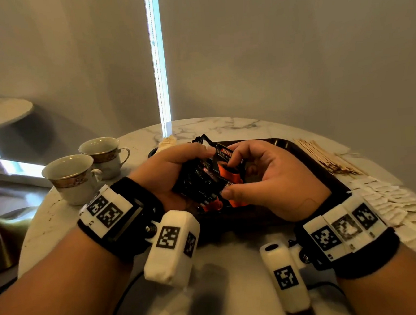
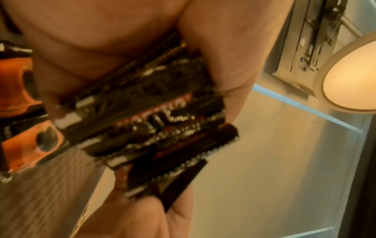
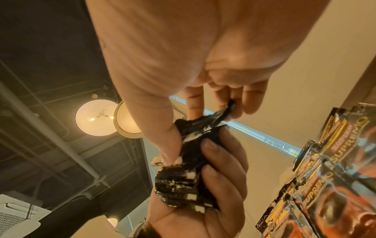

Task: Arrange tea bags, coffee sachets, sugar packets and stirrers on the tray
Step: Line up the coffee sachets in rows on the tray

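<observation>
— Marble table point(image 1: 234, 266), round and white-veined, fills the near ground; what sits above its bare front edge?

— Both hands, held over the dark tray point(image 1: 297, 148). The left hand point(image 1: 168, 170) has fingers and thumb curled round a stack of black coffee sachets point(image 1: 198, 180); the left wrist view shows the stack point(image 2: 146, 116) fanned, edges blurred, clamped between palm and fingers.

— And the other?

— The right hand point(image 1: 270, 177) pinches one sachet point(image 1: 229, 163) between thumb and fingers, just beside the stack and touching it. From the right wrist the sachet point(image 3: 205, 127) looks crumpled in that pinch, with the left hand point(image 3: 203, 201) gripping the stack below it.

— Anything already down?

— More sachets point(image 3: 329, 177), orange and black, lie overlapped on the tray under the hands.

— Farther out?

— Right of the tray, white packets point(image 1: 392, 206) lie spread on the marble, with wooden stirrers point(image 1: 330, 158) beyond them. To the left stand two teacups point(image 1: 80, 176), near each other. Behind hang grey blinds point(image 1: 293, 53) with a bright gap between them.
</observation>
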Demonstrator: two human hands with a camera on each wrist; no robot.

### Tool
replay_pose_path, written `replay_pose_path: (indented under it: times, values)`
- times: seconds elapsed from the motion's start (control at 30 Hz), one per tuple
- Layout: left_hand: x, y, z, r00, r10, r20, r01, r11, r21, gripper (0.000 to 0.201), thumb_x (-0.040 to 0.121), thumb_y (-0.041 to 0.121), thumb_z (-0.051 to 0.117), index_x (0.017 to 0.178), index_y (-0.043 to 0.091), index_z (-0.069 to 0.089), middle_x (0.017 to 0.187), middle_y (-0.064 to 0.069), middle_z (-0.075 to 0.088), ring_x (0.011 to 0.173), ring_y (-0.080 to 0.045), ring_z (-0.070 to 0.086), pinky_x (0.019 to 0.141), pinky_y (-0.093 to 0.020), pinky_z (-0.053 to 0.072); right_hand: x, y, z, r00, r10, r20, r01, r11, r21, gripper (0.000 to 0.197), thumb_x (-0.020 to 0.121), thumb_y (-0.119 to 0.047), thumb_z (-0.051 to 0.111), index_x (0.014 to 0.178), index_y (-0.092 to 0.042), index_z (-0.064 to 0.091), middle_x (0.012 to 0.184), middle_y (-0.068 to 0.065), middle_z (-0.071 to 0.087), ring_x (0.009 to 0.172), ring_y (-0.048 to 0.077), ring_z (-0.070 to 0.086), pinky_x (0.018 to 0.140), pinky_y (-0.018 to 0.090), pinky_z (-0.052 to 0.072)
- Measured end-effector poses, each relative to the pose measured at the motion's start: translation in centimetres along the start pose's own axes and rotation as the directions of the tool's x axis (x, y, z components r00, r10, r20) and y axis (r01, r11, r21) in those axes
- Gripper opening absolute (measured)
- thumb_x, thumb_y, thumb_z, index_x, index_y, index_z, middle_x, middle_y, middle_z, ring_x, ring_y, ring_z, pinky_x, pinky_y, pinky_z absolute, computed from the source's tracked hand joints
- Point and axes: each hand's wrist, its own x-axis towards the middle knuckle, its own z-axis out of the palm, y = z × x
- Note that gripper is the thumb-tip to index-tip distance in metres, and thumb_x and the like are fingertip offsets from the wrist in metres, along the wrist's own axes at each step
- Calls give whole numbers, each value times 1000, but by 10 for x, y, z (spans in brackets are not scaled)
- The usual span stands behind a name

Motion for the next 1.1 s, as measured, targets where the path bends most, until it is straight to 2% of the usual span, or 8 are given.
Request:
replay_pose_path:
  times: [0.2, 0.4, 0.47, 0.53, 0.67, 0.8, 0.93, 1.1]
  values:
    - [-30, 41, -20, 943, 251, -220, -279, 955, -104, 45, 80, 31, 57, 116, 4, 62, 100, -8, 69, 80, -18, 69, 65, -30, 58, 7, 10, 2, 992, 62, -107, -39, 978, 204, 41, 52, -19, 93, 83, -26, 66, 103, 3, 74, 99, 37, 70, 81, 66, 55]
    - [-56, 44, -65, 887, 408, -218, -462, 797, -388, 47, 80, 38, 57, 112, 5, 65, 109, -3, 65, 86, -12, 64, 70, -27, 55, 6, 10, 16, 994, 112, -17, -102, 952, 289, 38, 60, -15, 86, 88, -11, 61, 120, 14, 68, 107, 36, 68, 90, 57, 56]
    - [-53, 35, -77, 891, 417, -182, -451, 759, -470, 49, 82, 40, 57, 109, 2, 71, 109, -3, 66, 86, -13, 64, 72, -27, 55, 9, 6, 23, 992, 130, 3, -126, 956, 264, 38, 58, -18, 81, 88, -10, 61, 117, 13, 70, 103, 37, 69, 84, 48, 60]
    - [-48, 29, -85, 896, 420, -146, -434, 755, -491, 50, 84, 41, 58, 106, -1, 74, 109, -4, 65, 87, -14, 64, 75, -27, 55, 12, -2, 29, 988, 153, 26, -155, 968, 198, 38, 58, -19, 80, 90, -10, 61, 107, 8, 73, 97, 31, 72, 72, 34, 61]
    - [-43, 27, -93, 903, 428, -48, -389, 763, -517, 53, 71, 30, 80, 112, -1, 67, 110, -6, 65, 88, -17, 67, 75, -32, 57, 25, -21, 43, 968, 206, 141, -170, 958, -233, 35, 68, -28, 86, 95, -23, 65, 106, 0, 70, 88, 23, 72, 72, 31, 60]
    - [-43, 26, -95, 881, 473, -9, -400, 734, -548, 68, 61, 28, 89, 115, 0, 62, 106, -5, 65, 86, -16, 67, 74, -30, 58, 49, -39, 61, 932, 233, 278, 42, 692, -721, 32, 73, -46, 82, 95, -37, 61, 120, -15, 50, 108, 6, 51, 94, 28, 50]
    - [-43, 26, -98, 872, 489, -30, -413, 699, -583, 70, 56, 27, 92, 113, -1, 63, 104, -6, 65, 85, -17, 67, 73, -30, 58, 70, -46, 81, 876, 348, 334, 99, 548, -831, 39, 73, -49, 82, 104, -38, 62, 127, -12, 49, 114, 11, 47, 98, 37, 51]
    - [-42, 26, -101, 866, 498, -44, -425, 685, -591, 74, 51, 26, 95, 112, -1, 62, 101, -7, 66, 82, -17, 68, 71, -30, 58, 86, -44, 103, 874, 354, 334, 145, 466, -873, 43, 74, -47, 83, 110, -31, 65, 122, -10, 51, 112, 14, 50, 93, 33, 51]
